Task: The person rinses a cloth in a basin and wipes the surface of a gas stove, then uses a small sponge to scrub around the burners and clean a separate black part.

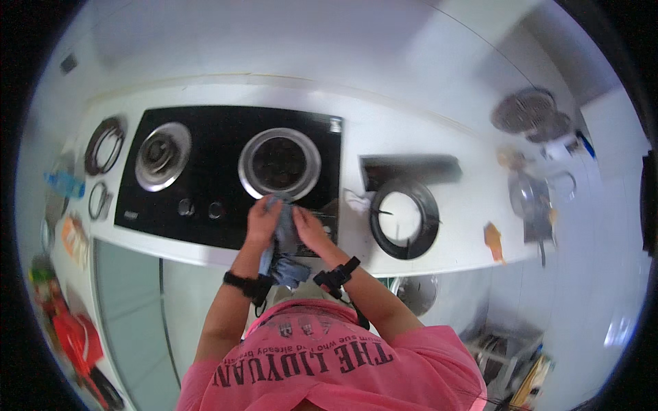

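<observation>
My left hand (pixel 263 221) is closed on a blue-grey cloth (pixel 286 228), which hangs in folds down past the counter's front edge. My right hand (pixel 311 230) is at the other side of the same cloth, its fingers against it. Both hands are above the front of a black glass gas hob (pixel 216 154). Just beyond them is the hob's right burner (pixel 280 163), a silver ring with a dark centre. The left burner (pixel 163 155) has its metal cap in the middle. Two control knobs (pixel 200 208) sit near the front.
Right of the hob, a black ring-shaped pan support (pixel 404 218) lies on the white counter (pixel 462 221) before a dark rectangular object (pixel 411 169). Another dark ring (pixel 105 146) lies at left. An electrical appliance or pot (pixel 529 198) stands far right. Red packages (pixel 77 334) lie lower left.
</observation>
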`<move>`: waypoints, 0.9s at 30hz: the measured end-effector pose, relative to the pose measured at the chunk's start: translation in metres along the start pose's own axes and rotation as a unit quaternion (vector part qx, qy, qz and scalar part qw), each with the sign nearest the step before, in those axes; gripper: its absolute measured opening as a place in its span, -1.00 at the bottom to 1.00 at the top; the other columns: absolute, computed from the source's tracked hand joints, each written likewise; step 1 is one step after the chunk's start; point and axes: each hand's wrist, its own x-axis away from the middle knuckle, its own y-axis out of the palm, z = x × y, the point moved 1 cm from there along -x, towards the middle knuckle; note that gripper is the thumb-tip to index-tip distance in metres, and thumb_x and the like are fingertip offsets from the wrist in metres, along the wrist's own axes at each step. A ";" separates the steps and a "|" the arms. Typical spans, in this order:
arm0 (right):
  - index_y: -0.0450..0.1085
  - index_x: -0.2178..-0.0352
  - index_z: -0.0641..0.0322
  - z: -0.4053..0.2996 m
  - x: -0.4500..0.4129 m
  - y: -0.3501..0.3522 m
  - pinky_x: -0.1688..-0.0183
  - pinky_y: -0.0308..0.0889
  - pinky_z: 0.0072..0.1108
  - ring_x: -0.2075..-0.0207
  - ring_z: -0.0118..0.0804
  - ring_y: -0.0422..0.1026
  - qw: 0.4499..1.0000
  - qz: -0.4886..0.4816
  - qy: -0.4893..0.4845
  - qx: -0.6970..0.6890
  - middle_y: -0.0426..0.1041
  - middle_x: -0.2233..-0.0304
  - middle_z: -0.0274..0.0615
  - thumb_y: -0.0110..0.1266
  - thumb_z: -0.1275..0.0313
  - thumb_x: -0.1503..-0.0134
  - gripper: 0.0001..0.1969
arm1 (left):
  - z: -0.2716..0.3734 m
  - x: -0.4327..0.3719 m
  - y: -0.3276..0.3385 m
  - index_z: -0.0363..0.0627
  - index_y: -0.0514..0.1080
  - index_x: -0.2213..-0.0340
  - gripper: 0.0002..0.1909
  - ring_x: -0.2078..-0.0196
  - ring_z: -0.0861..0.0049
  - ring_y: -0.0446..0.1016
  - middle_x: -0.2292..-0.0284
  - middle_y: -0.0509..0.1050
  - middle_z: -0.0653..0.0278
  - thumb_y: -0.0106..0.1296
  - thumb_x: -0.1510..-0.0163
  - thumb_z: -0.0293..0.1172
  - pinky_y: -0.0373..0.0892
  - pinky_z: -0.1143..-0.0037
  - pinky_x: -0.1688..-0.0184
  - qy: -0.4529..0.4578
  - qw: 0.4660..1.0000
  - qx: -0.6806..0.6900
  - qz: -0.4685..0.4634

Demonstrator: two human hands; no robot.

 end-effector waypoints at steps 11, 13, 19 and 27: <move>0.01 -0.08 0.31 -0.044 0.081 -0.031 -0.04 0.11 -0.47 0.01 -0.12 0.26 0.956 0.104 -0.195 -0.192 0.25 0.05 0.08 -0.06 0.34 -0.11 -0.46 | 0.145 0.048 0.043 -0.23 0.33 0.20 -0.76 0.34 0.72 0.36 0.36 0.42 0.35 -0.04 -0.05 -0.47 0.30 0.67 0.29 0.137 0.979 0.118 -0.096; 0.05 -0.06 0.31 -0.037 0.083 -0.038 -0.02 0.14 -0.48 0.02 -0.15 0.27 0.961 0.134 -0.170 -0.170 0.27 0.06 0.04 -0.04 0.35 -0.10 -0.48 | 0.152 0.055 0.052 -0.21 0.35 0.23 -0.78 0.34 0.76 0.34 0.37 0.41 0.38 -0.03 -0.03 -0.50 0.29 0.70 0.29 0.168 0.974 0.106 -0.108; 0.31 0.18 0.24 0.046 0.113 -0.070 0.27 0.29 -0.63 0.27 -0.44 0.39 0.881 0.319 0.061 -0.345 0.44 0.30 -0.24 -0.08 0.26 -0.14 -0.70 | 0.091 0.050 0.049 -0.19 0.35 0.20 -0.64 0.21 0.20 0.38 0.25 0.41 0.10 0.08 0.08 -0.38 0.32 0.40 0.17 0.367 0.821 -0.387 -0.202; 0.29 0.31 0.17 0.091 0.161 -0.111 0.37 0.28 -0.60 0.35 -0.40 0.39 0.766 0.407 0.187 -0.461 0.41 0.34 -0.25 -0.08 0.22 -0.12 -0.76 | 0.044 0.044 0.102 -0.19 0.38 0.28 -0.69 0.15 0.14 0.33 0.17 0.35 0.07 0.06 0.12 -0.37 0.28 0.34 0.11 0.344 0.796 -0.407 -0.287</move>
